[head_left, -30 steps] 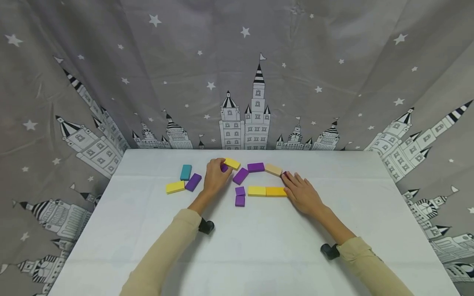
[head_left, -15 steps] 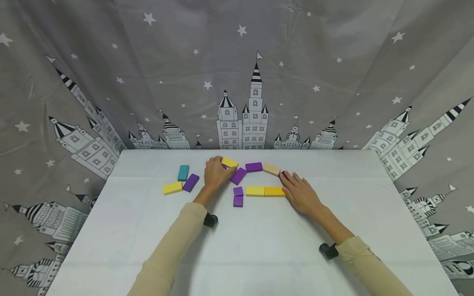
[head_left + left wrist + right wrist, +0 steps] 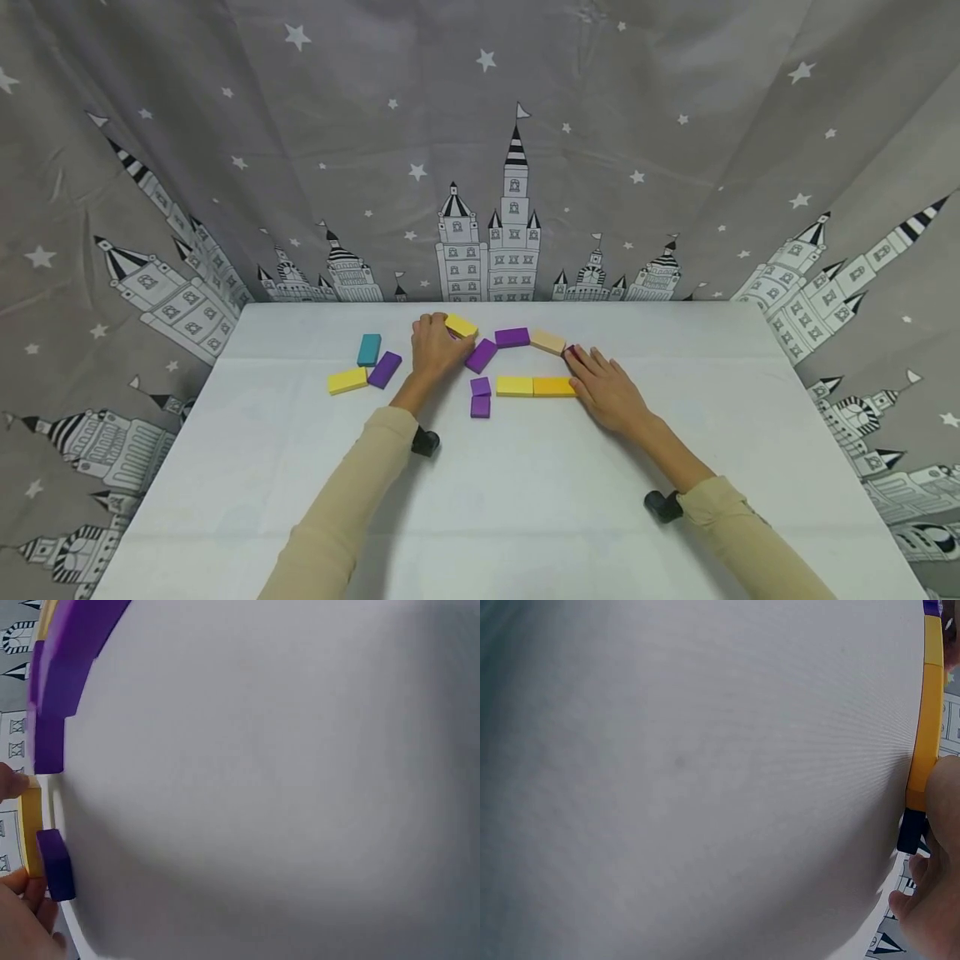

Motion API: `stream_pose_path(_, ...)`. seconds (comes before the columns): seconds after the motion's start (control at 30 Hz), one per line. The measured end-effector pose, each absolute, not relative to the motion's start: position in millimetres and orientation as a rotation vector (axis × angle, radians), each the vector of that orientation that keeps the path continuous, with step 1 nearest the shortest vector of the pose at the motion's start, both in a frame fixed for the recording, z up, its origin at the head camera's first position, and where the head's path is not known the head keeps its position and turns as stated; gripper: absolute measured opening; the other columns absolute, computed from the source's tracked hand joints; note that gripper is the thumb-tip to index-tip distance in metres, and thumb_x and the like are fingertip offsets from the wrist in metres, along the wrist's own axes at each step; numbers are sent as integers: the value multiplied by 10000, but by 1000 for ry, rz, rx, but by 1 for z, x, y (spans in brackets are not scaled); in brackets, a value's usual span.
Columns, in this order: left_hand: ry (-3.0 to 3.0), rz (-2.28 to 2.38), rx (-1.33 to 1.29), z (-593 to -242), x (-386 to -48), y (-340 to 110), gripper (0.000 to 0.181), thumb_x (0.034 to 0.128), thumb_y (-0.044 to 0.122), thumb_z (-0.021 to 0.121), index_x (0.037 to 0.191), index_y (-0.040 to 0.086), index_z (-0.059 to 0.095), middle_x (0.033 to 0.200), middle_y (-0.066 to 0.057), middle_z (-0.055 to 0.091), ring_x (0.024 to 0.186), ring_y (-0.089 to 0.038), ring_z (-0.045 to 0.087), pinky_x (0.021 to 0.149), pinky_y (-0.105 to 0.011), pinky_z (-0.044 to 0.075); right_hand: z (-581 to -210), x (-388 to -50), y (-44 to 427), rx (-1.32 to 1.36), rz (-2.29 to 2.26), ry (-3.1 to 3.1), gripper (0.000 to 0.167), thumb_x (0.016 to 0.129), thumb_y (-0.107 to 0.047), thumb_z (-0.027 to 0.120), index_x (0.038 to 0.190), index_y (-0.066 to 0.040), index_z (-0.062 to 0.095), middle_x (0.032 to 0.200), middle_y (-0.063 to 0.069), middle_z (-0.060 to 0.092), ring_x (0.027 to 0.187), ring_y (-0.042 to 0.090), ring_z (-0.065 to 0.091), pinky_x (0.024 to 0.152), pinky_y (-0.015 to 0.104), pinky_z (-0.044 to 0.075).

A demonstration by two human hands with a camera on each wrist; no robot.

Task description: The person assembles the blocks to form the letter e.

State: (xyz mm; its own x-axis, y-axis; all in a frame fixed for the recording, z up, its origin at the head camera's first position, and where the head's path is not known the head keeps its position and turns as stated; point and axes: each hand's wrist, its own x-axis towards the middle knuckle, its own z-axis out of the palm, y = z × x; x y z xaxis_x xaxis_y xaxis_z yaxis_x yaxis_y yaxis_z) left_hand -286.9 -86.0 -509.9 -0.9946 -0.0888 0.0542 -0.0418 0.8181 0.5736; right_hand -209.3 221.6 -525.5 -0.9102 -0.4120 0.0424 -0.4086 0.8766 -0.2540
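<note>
While your left grip (image 3: 437, 347) pinches the held yellow block (image 3: 461, 325) between thumb and fingers, a neighbouring purple block (image 3: 56, 864) sits just beside it. Your right grip (image 3: 609, 392) lies with fingers extended over a dark block (image 3: 570, 351), its thumb by the end of an orange block (image 3: 553, 387), which meets a flat yellow block (image 3: 514, 386) end to end. Between your hands, a slanted purple block (image 3: 481, 356), an upper purple block (image 3: 512, 337) and a tan block (image 3: 547, 342) curve toward the dark one. Two small purple blocks (image 3: 481, 407) lie left of the yellow-and-orange row. Farther left, a teal block (image 3: 369, 350) sits near an outer yellow block (image 3: 347, 381) on the white-covered bench (image 3: 525, 500).
</note>
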Motion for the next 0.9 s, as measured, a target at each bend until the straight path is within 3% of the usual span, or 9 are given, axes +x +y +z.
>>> stream_pose_path(0.27, -2900, -1036, -209, -498, -286, -93, 723, 821, 310, 796, 1379, -50, 511, 1368, -221, 508, 1286, -362, 414, 1084, -439, 375, -525, -210, 221, -652, -392, 3024, 554, 1075, -338, 405, 1564, -95, 313, 1605, 131, 270, 1456, 409, 232, 1141, 611, 204)
stream_pose_path(0.5, -2927, -1080, -491, -499, -270, -95, 667, 817, 239, 820, 1368, -17, 543, 1370, -195, 526, 1273, -354, 442, 1054, -456, 418, -523, -209, 221, -691, -366, 3042, 557, 1068, -315, 435, 1558, -76, 323, 1595, 150, 287, 1442, 428, 256, 1127, 625, 228)
stream_pose_path(0.7, -2948, -1083, -588, -504, -257, -96, 659, 818, 197, 814, 1385, 4, 537, 1392, -181, 512, 1338, -354, 408, 1126, -486, 326, -525, -209, 221, -688, -366, 3043, 555, 1068, -310, 439, 1559, -77, 325, 1597, 149, 284, 1444, 423, 254, 1128, 623, 227)
stream_pose_path(0.9, -2961, -1087, -631, -504, -252, -95, 641, 809, 151, 810, 1379, 14, 551, 1397, -185, 507, 1327, -338, 433, 1116, -480, 344, -527, -209, 221, -700, -351, 3038, 557, 1068, -308, 442, 1559, -74, 322, 1599, 152, 279, 1444, 429, 247, 1125, 630, 225)
